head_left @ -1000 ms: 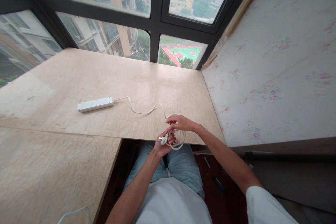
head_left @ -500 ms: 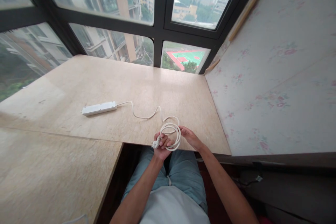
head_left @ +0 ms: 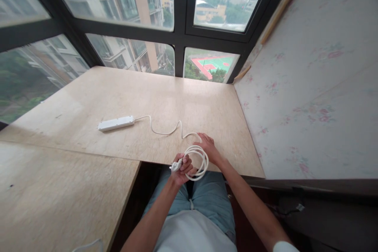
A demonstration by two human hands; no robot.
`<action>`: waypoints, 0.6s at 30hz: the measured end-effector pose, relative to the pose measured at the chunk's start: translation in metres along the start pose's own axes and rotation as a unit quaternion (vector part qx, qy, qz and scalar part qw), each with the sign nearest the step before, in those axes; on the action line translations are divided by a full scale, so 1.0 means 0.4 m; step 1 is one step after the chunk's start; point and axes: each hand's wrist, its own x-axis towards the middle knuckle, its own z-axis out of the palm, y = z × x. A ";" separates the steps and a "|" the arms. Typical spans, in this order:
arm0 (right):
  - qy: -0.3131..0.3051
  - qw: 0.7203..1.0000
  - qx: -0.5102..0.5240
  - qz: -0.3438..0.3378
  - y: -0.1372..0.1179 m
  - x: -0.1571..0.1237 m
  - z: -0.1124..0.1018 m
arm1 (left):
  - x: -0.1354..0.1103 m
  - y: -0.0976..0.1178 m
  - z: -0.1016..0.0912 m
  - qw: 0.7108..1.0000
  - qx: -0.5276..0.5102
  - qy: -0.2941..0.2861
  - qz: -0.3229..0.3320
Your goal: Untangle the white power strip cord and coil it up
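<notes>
A white power cord [head_left: 205, 161] hangs in several loops from my left hand [head_left: 182, 171], whose fingers are wrapped round the coil. The white plug [head_left: 176, 165] sticks out on the left side of that hand. Just beyond the coil, my right hand [head_left: 210, 150] has the uncoiled stretch of cord between thumb and fingers; the exact contact is partly hidden. From there the cord runs in waves across the stone-like ledge [head_left: 218, 114] to a white power strip [head_left: 116, 123], which lies face up on the left.
Dark window frames [head_left: 178, 59] border the ledge's far side. A wall with flowered paper [head_left: 319, 98] rises on the right. At the near left, a second countertop [head_left: 59, 197] carries part of a white cable [head_left: 88, 245]. A dark gap lies below the ledge edge.
My right hand has moved from beside the coil forward to the loose cord, its fingers closing there. The coil has shifted slightly toward me in my left hand. The view has shifted slightly.
</notes>
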 end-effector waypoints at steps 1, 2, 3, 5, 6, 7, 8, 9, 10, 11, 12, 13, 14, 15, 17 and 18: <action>-0.017 0.999 -0.022 -0.029 0.014 0.009 -0.007 | -0.007 0.009 -0.002 1.000 0.006 -0.009 -0.019; -0.028 0.997 -0.036 -0.058 0.029 0.017 -0.012 | -0.014 0.018 -0.004 0.999 0.012 -0.013 -0.034; -0.035 0.995 -0.046 -0.086 0.044 0.025 -0.017 | -0.022 0.028 -0.007 0.999 0.015 -0.013 -0.044; -0.044 0.988 -0.058 -0.139 0.070 0.037 -0.027 | -0.037 0.047 -0.012 0.999 0.015 -0.006 -0.048; -0.049 0.983 -0.061 -0.166 0.081 0.042 -0.033 | -0.044 0.055 -0.013 0.999 0.014 -0.001 -0.045; -0.055 0.978 -0.063 -0.193 0.089 0.047 -0.039 | -0.051 0.062 -0.015 0.999 0.014 0.004 -0.043; -0.059 0.972 -0.063 -0.218 0.096 0.052 -0.045 | -0.058 0.068 -0.016 0.999 0.018 0.008 -0.043; -0.064 0.966 -0.063 -0.241 0.101 0.057 -0.051 | -0.065 0.074 -0.016 0.999 0.024 0.011 -0.045; -0.067 0.961 -0.062 -0.261 0.105 0.064 -0.058 | -0.072 0.079 -0.016 0.998 0.031 0.014 -0.050; -0.070 0.956 -0.061 -0.278 0.109 0.070 -0.066 | -0.079 0.085 -0.014 0.998 0.039 0.017 -0.056; -0.072 0.952 -0.063 -0.292 0.112 0.078 -0.076 | -0.086 0.092 -0.012 0.997 0.047 0.019 -0.061; -0.073 0.947 -0.067 -0.305 0.115 0.085 -0.086 | -0.093 0.100 -0.009 0.996 0.053 0.020 -0.064; -0.072 0.943 -0.073 -0.316 0.118 0.092 -0.097 | -0.099 0.110 -0.004 0.996 0.058 0.021 -0.063; -0.071 0.940 -0.079 -0.326 0.120 0.098 -0.110 | -0.105 0.121 0.003 0.996 0.063 0.022 -0.059; -0.063 0.937 -0.087 -0.334 0.123 0.108 -0.135 | -0.114 0.147 0.020 0.996 0.068 0.022 -0.045; -0.058 0.937 -0.089 -0.333 0.124 0.111 -0.147 | -0.117 0.161 0.029 0.997 0.069 0.022 -0.034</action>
